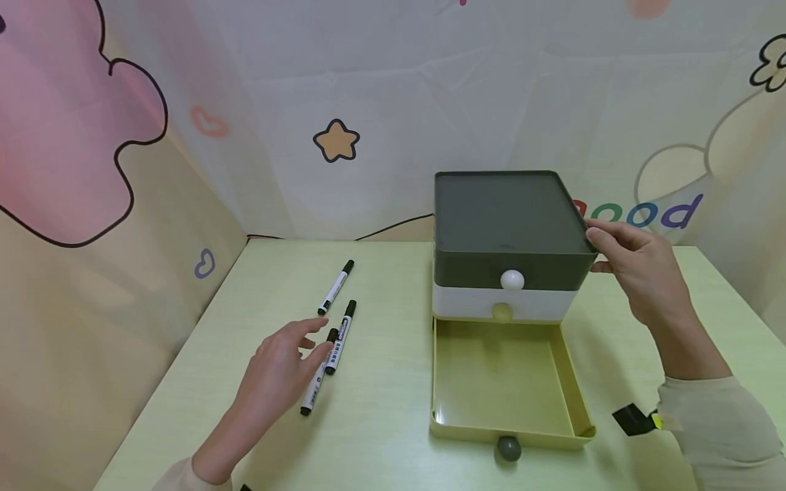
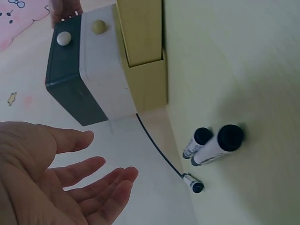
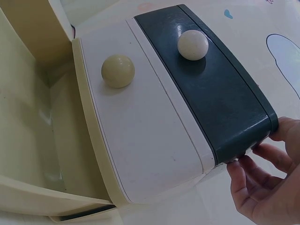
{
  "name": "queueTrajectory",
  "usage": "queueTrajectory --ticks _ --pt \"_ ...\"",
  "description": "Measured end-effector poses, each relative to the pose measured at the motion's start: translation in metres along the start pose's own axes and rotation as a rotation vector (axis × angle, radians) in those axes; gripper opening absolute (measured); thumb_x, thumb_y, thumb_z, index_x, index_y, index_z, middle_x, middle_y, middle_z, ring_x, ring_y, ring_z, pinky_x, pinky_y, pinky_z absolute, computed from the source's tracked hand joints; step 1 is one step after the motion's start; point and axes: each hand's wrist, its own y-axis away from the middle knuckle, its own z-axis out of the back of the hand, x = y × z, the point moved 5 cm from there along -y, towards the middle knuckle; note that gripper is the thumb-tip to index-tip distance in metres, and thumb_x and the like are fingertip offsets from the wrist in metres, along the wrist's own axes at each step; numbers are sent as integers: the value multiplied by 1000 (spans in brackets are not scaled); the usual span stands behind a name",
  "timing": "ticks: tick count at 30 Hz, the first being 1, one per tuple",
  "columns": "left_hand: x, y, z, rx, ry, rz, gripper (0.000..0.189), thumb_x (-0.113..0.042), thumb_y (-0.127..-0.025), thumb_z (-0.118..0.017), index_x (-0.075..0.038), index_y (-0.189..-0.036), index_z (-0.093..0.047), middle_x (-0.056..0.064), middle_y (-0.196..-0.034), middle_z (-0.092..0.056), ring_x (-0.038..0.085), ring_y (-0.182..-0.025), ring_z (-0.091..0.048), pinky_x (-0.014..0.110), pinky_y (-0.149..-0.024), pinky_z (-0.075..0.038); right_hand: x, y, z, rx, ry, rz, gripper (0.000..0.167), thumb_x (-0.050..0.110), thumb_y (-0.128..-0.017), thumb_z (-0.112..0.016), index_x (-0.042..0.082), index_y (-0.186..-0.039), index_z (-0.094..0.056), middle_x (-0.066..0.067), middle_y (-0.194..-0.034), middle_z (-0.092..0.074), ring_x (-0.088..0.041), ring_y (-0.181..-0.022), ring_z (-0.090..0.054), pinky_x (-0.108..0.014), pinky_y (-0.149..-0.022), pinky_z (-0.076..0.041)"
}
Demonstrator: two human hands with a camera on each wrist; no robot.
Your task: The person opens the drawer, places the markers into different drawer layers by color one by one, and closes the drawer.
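A stacked desktop drawer box [image 1: 510, 211] has a dark green top tier, a white middle and a yellow-green base. Its bottom drawer [image 1: 497, 436] is pulled out toward me. With bent fingers my right hand [image 1: 641, 273] holds the top tier's right edge, fingertips against its side in the right wrist view. My left hand [image 1: 279, 365] hovers beside three black-capped white markers, holding nothing; thumb and fingers are apart in the left wrist view. The far marker [image 1: 334, 290] lies alone. A middle marker [image 1: 341, 337] and a near marker [image 1: 314, 387], partly behind the hand, lie close together.
Round knobs stick out from the tiers: white [image 1: 512, 279], yellow-green [image 1: 501, 312] and, on the pulled-out drawer, dark grey [image 1: 508, 448]. Behind the pale table [image 1: 381, 409] hangs a printed cloth [image 1: 381, 82]. A black tag [image 1: 634, 419] shows by the right sleeve.
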Motion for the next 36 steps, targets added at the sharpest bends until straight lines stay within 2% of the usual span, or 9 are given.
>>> queueTrajectory --ticks 8,14,24,30,36 --pt "15 -4 -8 20 -33 21 40 -18 -95 -76 -7 -133 -68 13 -119 -72 26 -96 -71 39 -67 -53 0 0 1 1 6 -5 24 14 -102 -67 14 -123 -77 7 -104 -68 -4 -88 -65 -16 -68 -54" --pt "24 -8 -15 52 -60 48 41 -19 -96 -75 -6 -134 -68 15 -117 -72 24 -92 -70 37 -64 -54 0 0 1 -1 20 -5 25 14 -102 -67 13 -125 -76 7 -104 -68 -4 -89 -65 -16 -68 -54" --pt "37 -15 -26 114 -35 98 41 -16 -96 -74 -1 -133 -67 20 -116 -70 26 -90 -71 40 -69 -56 1 0 0 -4 18 -4 24 15 -101 -67 14 -123 -77 7 -104 -68 -4 -89 -65 -16 -68 -54" --pt "43 -19 -32 148 -48 145 44 -9 -92 -75 2 -133 -65 20 -115 -70 25 -87 -71 38 -66 -55 1 0 1 -9 32 -6 25 15 -102 -67 13 -125 -76 7 -104 -67 -3 -89 -64 -16 -68 -54" --pt "47 -20 -38 196 -77 165 47 -8 -90 -77 3 -134 -64 19 -113 -71 29 -90 -65 41 -71 -54 0 1 1 -12 42 -12 25 15 -102 -67 13 -126 -75 7 -105 -67 -3 -88 -65 -16 -68 -54"
